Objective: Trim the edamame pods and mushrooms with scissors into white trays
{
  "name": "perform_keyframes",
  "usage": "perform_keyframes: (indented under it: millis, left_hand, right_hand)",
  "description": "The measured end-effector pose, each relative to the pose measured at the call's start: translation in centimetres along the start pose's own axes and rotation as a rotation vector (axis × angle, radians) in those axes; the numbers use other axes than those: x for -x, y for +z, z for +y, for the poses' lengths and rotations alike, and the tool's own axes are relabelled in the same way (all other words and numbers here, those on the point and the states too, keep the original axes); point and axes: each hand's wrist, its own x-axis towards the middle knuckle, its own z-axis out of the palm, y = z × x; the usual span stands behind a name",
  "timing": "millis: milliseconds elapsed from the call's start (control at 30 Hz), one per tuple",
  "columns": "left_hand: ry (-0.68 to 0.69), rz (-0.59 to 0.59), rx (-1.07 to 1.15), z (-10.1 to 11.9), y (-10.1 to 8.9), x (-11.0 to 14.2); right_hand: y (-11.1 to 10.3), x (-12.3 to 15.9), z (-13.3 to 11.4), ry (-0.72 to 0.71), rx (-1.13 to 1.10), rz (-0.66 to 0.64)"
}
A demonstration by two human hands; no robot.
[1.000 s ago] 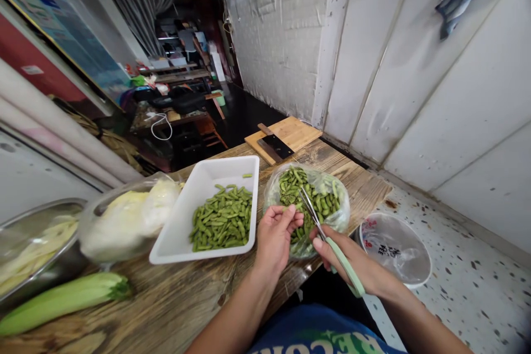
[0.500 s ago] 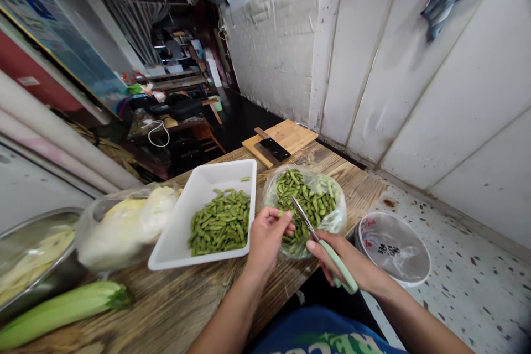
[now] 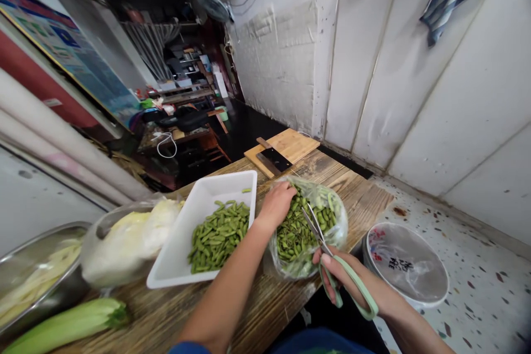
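Observation:
My right hand (image 3: 338, 271) grips light-green-handled scissors (image 3: 317, 227), their metal blades parted above the pods. Green soybean pods (image 3: 296, 229) fill a clear plastic bag (image 3: 342, 215) on the wooden table. My left hand (image 3: 279, 203) reaches into the far left of that bag, fingers curled down at the pods; its fingertips are hidden, so I cannot make out what is between them. Left of the bag stands a white plastic tray (image 3: 168, 265) with a heap of pods (image 3: 218, 238) in it. One lone pod (image 3: 246, 190) lies near the tray's far right corner.
A cleaver (image 3: 276, 159) rests on a wooden cutting board (image 3: 296, 144) at the table's far end. A lined bucket (image 3: 406, 265) stands on the floor at right. Bagged cabbage (image 3: 133, 232), a metal bowl (image 3: 78, 232) and a long green gourd (image 3: 70, 323) are at left.
My left hand has moved from near the scissors' tips, where it pinched a pod, forward into the bag. The scissor blades have spread apart, and my right hand has lowered slightly.

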Motion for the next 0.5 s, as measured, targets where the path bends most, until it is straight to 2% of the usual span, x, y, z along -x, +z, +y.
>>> perform_keyframes:
  millis: [133,267,367,433,500]
  left_hand:
    - [0.064,0.073,-0.053,0.0,0.2,-1.3]
    - [0.134,0.025,-0.016,-0.3,-0.3,-1.6]
    - [0.101,0.071,0.151,-0.2,-0.9,-0.8]
    - [0.039,0.131,0.337,0.0,-1.3,0.7]
    - [-0.042,0.14,0.529,0.4,-1.6,2.8]
  right_hand:
    - [0.1,0.0,0.1,0.016,0.0,0.016]
    - [0.3,0.0,-0.3,0.011,0.001,0.023]
    - [0.2,0.2,-0.7,0.011,0.037,0.028]
    - [0.0,0.4,-1.1,0.025,0.105,0.052]
    - [-0.2,0.6,-1.4,0.04,0.227,0.098]
